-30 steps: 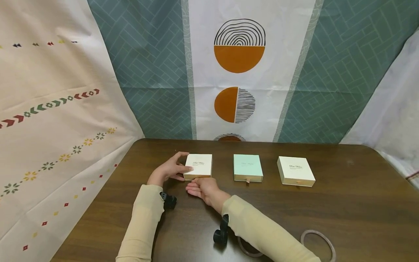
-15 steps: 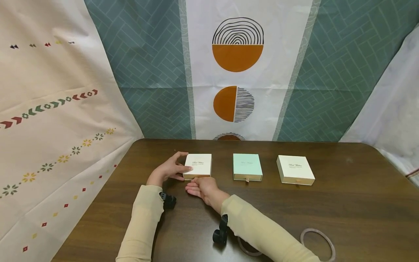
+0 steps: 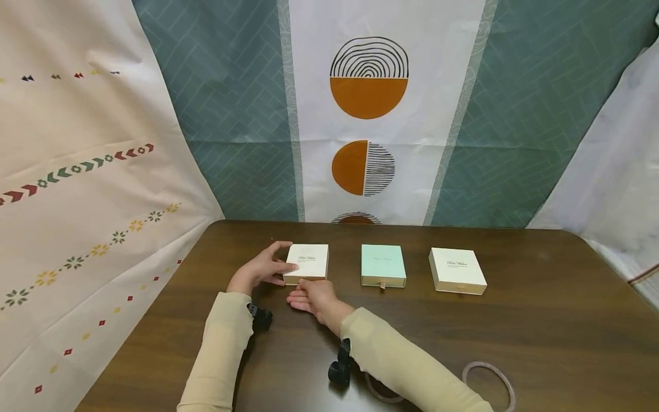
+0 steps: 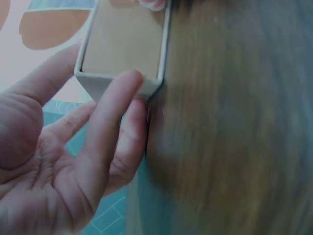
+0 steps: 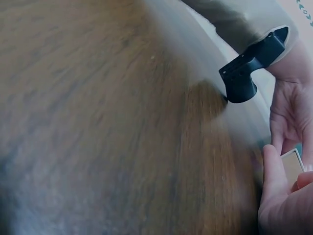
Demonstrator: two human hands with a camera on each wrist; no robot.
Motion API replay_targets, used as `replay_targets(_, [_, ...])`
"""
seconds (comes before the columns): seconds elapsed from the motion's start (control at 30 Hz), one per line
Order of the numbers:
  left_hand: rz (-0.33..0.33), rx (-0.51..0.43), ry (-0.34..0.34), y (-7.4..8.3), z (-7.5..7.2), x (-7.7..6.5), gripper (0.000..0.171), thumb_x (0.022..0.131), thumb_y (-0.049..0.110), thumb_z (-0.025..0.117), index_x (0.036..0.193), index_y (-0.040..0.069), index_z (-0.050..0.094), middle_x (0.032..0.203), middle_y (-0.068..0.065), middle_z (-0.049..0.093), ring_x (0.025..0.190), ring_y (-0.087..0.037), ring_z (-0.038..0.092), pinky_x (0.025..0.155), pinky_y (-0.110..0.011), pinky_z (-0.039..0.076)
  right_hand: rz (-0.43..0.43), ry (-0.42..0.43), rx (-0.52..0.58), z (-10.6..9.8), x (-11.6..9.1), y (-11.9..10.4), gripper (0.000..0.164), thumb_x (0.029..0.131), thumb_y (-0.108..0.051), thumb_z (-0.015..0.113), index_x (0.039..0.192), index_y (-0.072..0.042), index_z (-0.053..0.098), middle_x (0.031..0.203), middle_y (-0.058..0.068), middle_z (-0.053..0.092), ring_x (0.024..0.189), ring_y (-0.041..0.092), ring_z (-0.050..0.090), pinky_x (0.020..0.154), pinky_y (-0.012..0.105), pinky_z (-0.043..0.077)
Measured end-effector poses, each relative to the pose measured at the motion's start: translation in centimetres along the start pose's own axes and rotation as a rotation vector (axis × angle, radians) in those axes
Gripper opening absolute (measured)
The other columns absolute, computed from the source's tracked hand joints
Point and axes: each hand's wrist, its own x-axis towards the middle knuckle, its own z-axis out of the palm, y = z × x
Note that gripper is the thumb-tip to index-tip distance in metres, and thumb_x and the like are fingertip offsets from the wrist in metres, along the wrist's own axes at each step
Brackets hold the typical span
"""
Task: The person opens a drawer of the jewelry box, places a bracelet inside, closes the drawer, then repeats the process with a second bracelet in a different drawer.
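A white square drawer-style gift box point(image 3: 314, 256) with dark script on its lid lies at the left of a row on the table. My left hand point(image 3: 261, 266) grips its left side, thumb over the lid edge and fingers at the side and back. In the left wrist view, the box's tan front panel point(image 4: 122, 41) is visible, framed by the pale sleeve. My right hand point(image 3: 316, 298) is palm up at the front, its thumb and index finger pinching at the panel's pull tab, which the fingers hide. The other right-hand fingers extend loosely to the left.
A mint-green drawer box point(image 3: 383, 260) with a small front ribbon tab and another white box point(image 3: 457, 266) stand to the right. One ring-shaped band point(image 3: 483, 364) lies at the front right; another band point(image 3: 377, 395) is partly under the right forearm. Patterned cloths hang behind the brown table point(image 3: 546, 320).
The head view has shifted slightly, so everything sits a little further left. Both hands keep the same hold, and the boxes stay in place.
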Motion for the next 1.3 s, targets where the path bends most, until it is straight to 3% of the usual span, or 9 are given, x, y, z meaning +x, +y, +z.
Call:
replay_targets(0.27, [-0.002,0.049,-0.004,0.6,0.0,-0.5,0.076,0.088,0.018,0.069,0.149,0.014,0.024,0.115,-0.024,0.052,0.094,-0.027,0.06,0.074,-0.042,0.058,-0.005,0.022,-0.056,0.2,-0.6,-0.4,0.026,0.097,-0.009,0.05,0.106,0.015,0.057,0.095,0.029,0.068,0.077,0.027,0.072,0.071,0.036,0.059])
replay_targets(0.43, [-0.034,0.058,0.034,0.5,0.5,-0.8,0.075,0.087,0.018,0.07,0.148,0.015,0.026,0.114,-0.023,0.053,0.089,-0.026,0.06,0.074,-0.042,0.058,0.001,0.015,-0.097,0.1,-0.9,-0.5,0.027,0.096,-0.012,0.052,0.105,0.014,0.058,0.094,0.028,0.068,0.079,0.028,0.071,0.074,0.038,0.058])
replay_targets(0.7, [-0.028,0.154,0.1,1.4,0.6,-1.3,0.074,0.085,0.018,0.073,0.144,0.004,0.03,0.114,-0.024,0.055,0.092,-0.03,0.061,0.079,-0.045,0.057,0.011,-0.024,-0.105,-0.7,-1.8,-1.7,0.032,0.097,-0.013,0.051,0.112,0.014,0.058,0.1,0.026,0.068,0.08,0.025,0.07,0.079,0.037,0.058])
replay_targets(0.97, [0.001,0.285,0.158,2.8,0.4,-1.6,0.071,0.084,0.017,0.074,0.14,0.002,0.034,0.109,-0.023,0.058,0.081,-0.026,0.06,0.073,-0.04,0.058,0.007,-0.041,-0.113,-2.0,-2.8,-3.3,0.037,0.1,-0.019,0.049,0.115,0.014,0.056,0.107,0.027,0.066,0.08,0.021,0.069,0.08,0.035,0.057])
replay_targets(1.13, [0.054,0.354,0.211,4.0,0.2,-2.3,0.066,0.083,0.018,0.074,0.137,0.001,0.04,0.109,-0.023,0.058,0.086,-0.03,0.061,0.072,-0.038,0.058,0.0,-0.035,-0.112,-2.7,-3.4,-4.3,0.038,0.1,-0.021,0.049,0.116,0.013,0.056,0.104,0.024,0.067,0.076,0.018,0.069,0.079,0.034,0.057])
replay_targets(1.3, [0.117,0.37,0.21,5.6,0.4,-2.8,0.063,0.086,0.019,0.072,0.137,0.002,0.04,0.109,-0.022,0.056,0.092,-0.036,0.061,0.072,-0.037,0.058,-0.001,-0.023,-0.123,-3.6,-4.0,-5.4,0.039,0.1,-0.022,0.05,0.118,0.011,0.056,0.11,0.026,0.065,0.081,0.021,0.07,0.079,0.034,0.057])
